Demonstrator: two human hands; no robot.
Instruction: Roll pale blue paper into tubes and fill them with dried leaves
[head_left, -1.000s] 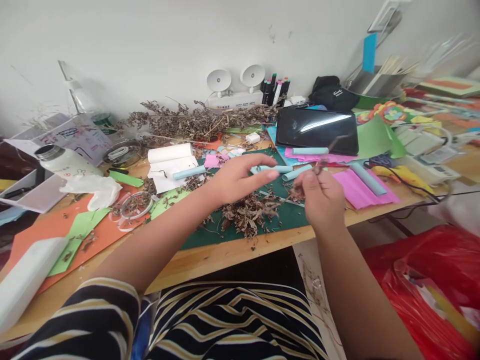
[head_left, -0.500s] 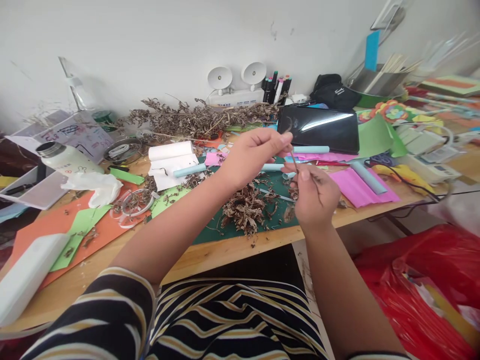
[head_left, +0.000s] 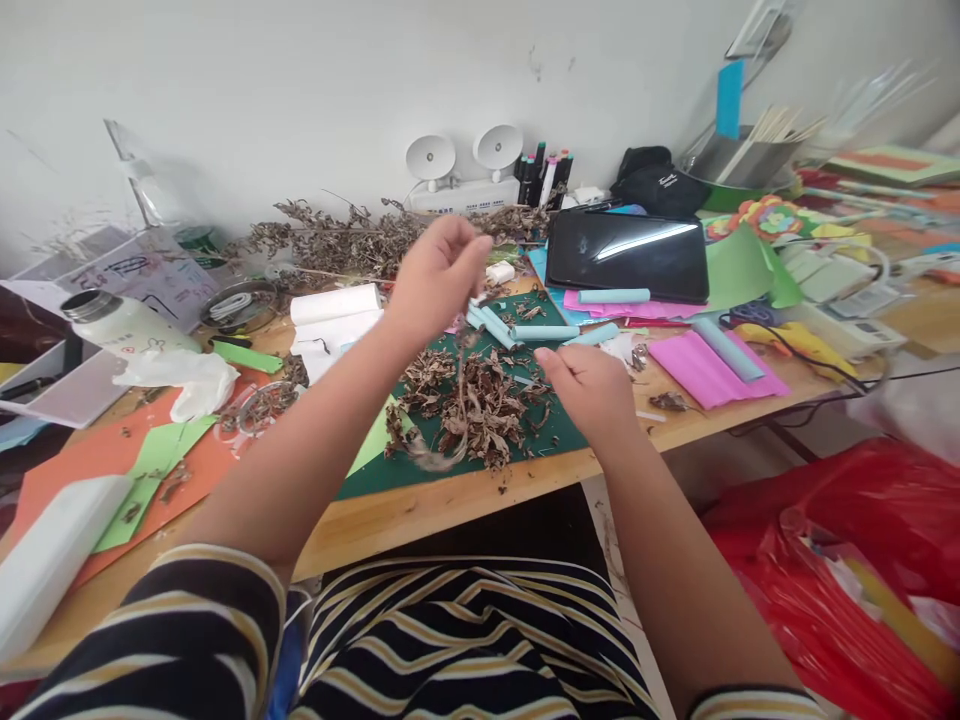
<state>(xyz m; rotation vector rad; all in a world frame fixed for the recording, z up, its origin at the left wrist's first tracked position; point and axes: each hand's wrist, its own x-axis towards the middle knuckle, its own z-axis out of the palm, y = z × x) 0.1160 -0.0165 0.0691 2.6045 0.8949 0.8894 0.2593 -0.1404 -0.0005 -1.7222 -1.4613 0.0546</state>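
My left hand (head_left: 442, 275) is raised over the work mat, with thumb and fingers pinched together. From it hangs a dried plant stem (head_left: 463, 395), smeared by motion, its lower end curling over the leaves. Below lies a heap of brown dried leaves (head_left: 495, 415) on the green mat (head_left: 555, 450). To the right of the heap, my right hand (head_left: 592, 390) is closed with the thumb pressed on the curled fingers; whatever it may hold is hidden. Light-blue paper rolls (head_left: 546, 333) lie just beyond it.
A bundle of dried plants (head_left: 337, 235) lies along the wall beside a twin-headed lamp (head_left: 499, 150) and markers (head_left: 544, 178). A black tablet (head_left: 628, 255) sits behind the rolls. Pink paper (head_left: 690, 370) is at right, a white bottle (head_left: 124, 318) at left. A red bag (head_left: 825, 560) stands below the table's right side.
My hands have come apart: the left has moved left with the stem, which now hangs below it. My right hand has shifted slightly left and down, leaving the stem.
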